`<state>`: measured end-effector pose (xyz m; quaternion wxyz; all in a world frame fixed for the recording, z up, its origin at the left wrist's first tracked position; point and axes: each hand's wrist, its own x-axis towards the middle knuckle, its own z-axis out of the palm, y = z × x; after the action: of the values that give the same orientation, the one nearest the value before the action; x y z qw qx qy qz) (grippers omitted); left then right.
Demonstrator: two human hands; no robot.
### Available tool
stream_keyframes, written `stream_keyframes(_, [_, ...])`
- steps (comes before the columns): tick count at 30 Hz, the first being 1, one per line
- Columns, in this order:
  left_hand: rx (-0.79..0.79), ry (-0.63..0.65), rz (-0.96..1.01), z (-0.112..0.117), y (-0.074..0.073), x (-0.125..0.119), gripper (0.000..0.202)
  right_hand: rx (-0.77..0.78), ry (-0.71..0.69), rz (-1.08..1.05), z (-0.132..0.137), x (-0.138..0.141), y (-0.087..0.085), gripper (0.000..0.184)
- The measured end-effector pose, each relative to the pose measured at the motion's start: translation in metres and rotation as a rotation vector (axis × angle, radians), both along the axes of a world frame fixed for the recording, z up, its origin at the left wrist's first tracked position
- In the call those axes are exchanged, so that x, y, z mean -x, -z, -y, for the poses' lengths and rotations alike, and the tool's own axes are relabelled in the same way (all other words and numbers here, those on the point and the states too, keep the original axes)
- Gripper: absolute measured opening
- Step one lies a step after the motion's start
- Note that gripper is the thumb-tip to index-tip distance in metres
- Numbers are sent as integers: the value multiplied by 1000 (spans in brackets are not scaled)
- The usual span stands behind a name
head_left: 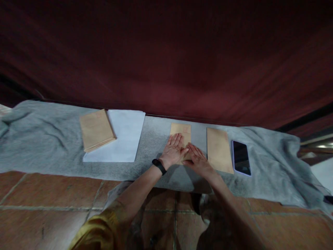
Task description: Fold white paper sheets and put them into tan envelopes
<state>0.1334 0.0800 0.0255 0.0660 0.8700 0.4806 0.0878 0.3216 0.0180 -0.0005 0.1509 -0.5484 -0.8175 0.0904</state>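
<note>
A brown paper envelope (179, 127) with faint red print near its top right corner lies flat on the grey cloth in front of me. My left hand (173, 149), wearing a black band at the wrist, rests flat on its middle with the fingers stretched out. Lower on the same envelope lies my right hand (197, 159), palm down, its fingers extended and the thumbs close together. Both hands cover most of the envelope's lower half. To their right another brown envelope (220, 149) lies flat, apart from my hands.
On the left, a stack of brown envelopes (96, 129) sits partly over white paper sheets (127, 135). A phone in a purple case (241, 157) lies at the right. Grey cloth (62, 139) covers the narrow surface, against a dark red wall (166, 69). Tiled floor (52, 194) is below.
</note>
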Motion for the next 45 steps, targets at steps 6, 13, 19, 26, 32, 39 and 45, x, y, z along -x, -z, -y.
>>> stream_keyframes(6, [10,123,-18,13,-1,10,75,14,-8,-2,-3,-3,4,81])
stream_keyframes(13, [-14,262,-17,19,-2,24,70,92,-23,-11,-8,-8,4,79])
stream_keyframes(19, [-17,282,-36,19,-4,29,67,235,-71,-31,-16,-18,-7,82])
stream_keyframes(26, [-4,285,-31,19,-2,34,63,322,-104,-64,-20,-25,-12,81])
stream_keyframes(32, [43,293,-8,20,-3,37,62,415,-75,-139,-19,-23,-20,83])
stream_keyframes(39, [103,272,5,21,-5,45,58,442,-76,-181,-19,-24,-24,82])
stream_keyframes(45, [157,251,17,19,-12,52,60,461,-69,-203,-18,-24,-28,84])
